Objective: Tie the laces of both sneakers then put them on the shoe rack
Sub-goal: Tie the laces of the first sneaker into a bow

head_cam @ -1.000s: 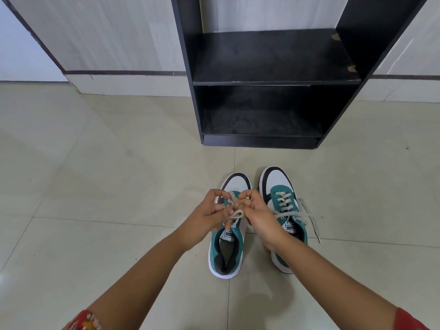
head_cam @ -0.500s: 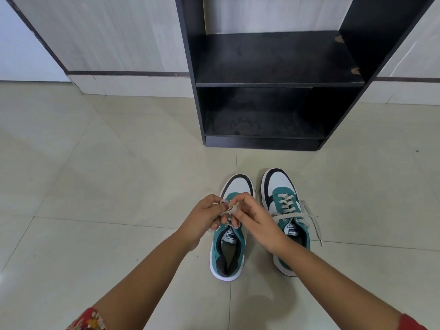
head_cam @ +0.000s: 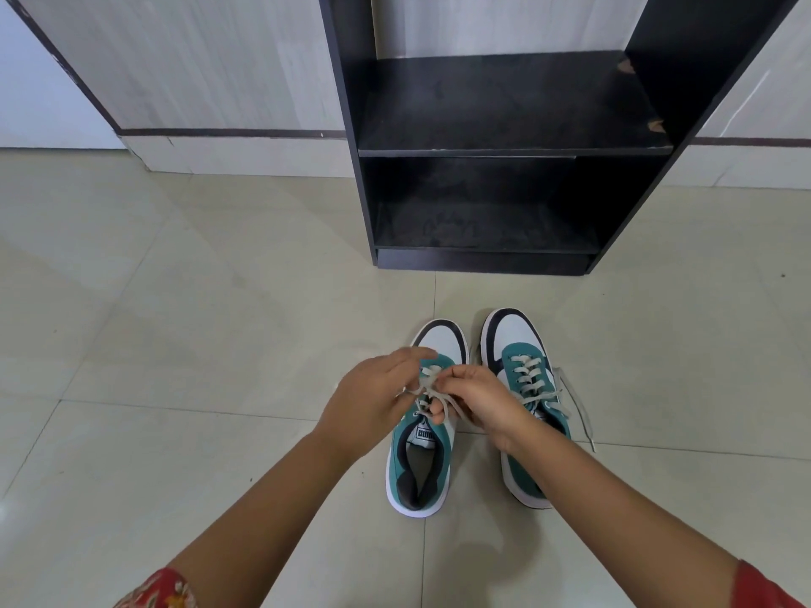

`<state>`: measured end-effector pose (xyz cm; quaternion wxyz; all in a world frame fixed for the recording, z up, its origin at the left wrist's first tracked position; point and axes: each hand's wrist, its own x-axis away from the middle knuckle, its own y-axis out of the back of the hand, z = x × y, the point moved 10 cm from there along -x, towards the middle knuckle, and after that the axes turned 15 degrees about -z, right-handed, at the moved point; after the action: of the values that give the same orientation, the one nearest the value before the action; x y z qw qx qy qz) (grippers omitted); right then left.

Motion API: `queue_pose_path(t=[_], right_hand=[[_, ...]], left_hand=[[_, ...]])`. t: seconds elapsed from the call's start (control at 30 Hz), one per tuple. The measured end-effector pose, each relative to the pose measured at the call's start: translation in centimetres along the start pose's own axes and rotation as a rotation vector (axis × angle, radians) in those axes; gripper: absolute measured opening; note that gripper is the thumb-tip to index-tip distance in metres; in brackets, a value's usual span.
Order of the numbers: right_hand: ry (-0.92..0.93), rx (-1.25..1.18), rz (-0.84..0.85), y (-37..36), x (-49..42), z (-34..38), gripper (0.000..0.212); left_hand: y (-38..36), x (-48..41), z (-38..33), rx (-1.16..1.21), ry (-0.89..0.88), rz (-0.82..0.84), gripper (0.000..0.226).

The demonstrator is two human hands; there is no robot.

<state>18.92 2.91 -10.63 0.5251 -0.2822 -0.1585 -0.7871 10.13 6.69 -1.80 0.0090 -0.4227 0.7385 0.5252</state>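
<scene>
Two teal, white and black sneakers stand side by side on the tiled floor, toes pointing at the shoe rack. Over the left sneaker (head_cam: 419, 467), my left hand (head_cam: 373, 397) and my right hand (head_cam: 478, 399) each pinch a strand of its beige lace (head_cam: 428, 386), crossed between my fingers above the tongue. The right sneaker (head_cam: 524, 370) is partly hidden by my right wrist; its lace ends trail loose onto the floor (head_cam: 579, 410). The black shoe rack (head_cam: 504, 149) stands just beyond the shoes, with two bare shelves.
Pale floor tiles (head_cam: 175, 344) spread out on every side of the shoes. A light panelled wall with a dark skirting line (head_cam: 228, 133) runs behind the rack. My forearms reach in from the bottom edge, with red sleeves at the elbows.
My hands have worked the left sneaker's lace: the small loop held close between my fingers is now drawn out into crossed strands, with my hands slightly further apart.
</scene>
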Motion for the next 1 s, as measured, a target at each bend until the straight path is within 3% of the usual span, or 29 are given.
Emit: queue_pose_path(t=[0.07, 0.13, 0.2, 0.27, 0.37, 0.43, 0.53, 0.73, 0.83, 0.93, 1.0], right_hand=[[-0.01, 0.056, 0.013, 0.1, -0.1, -0.1, 0.016], [-0.024, 0.11, 0.05, -0.3, 0.2, -0.3, 0.016], [-0.038, 0.151, 0.071, -0.6, 0.6, -0.7, 0.019], [-0.025, 0.112, 0.052, -0.6, 0.9, -0.5, 0.021], [0.116, 0.103, -0.002, 0.3, 1.4, 0.8, 0.037], [0.273, 0.281, -0.045, 0.8, 2.2, 1.5, 0.047], [0.437, 0.456, -0.04, 0.1, 3.2, 1.5, 0.036], [0.466, 0.514, -0.062, -0.1, 3.2, 1.6, 0.027], [0.435, 0.577, -0.208, 2.0, 3.1, 1.4, 0.03], [0.325, 0.372, -0.416, 5.5, 3.5, 0.5, 0.033], [0.14, -0.023, -0.406, 6.0, 3.6, -1.5, 0.026]], left_hand=[[-0.3, 0.2, -0.8, -0.05, -0.153, 0.031, 0.004], [-0.8, 0.9, -1.3, -0.172, -0.281, 0.053, 0.011], [-1.2, 1.3, -1.6, -0.207, -0.315, 0.056, 0.005], [-1.3, 1.1, 0.1, -0.098, -0.079, 0.054, 0.01], [-2.6, 2.6, 5.2, 0.398, 0.731, 0.107, 0.025], [-3.5, 3.9, 6.3, 0.663, 1.044, 0.12, 0.03], [-4.1, 4.5, 5.6, 0.788, 1.138, 0.182, 0.029], [-4.0, 4.3, 5.1, 0.757, 1.113, 0.202, 0.026], [-3.7, 5.0, 5.3, 0.674, 1.15, 0.233, 0.021], [-3.7, 7.7, 7.5, 0.81, 1.379, 0.11, 0.014], [-4.9, 9.9, 7.7, 1.113, 1.608, 0.013, 0.02]])
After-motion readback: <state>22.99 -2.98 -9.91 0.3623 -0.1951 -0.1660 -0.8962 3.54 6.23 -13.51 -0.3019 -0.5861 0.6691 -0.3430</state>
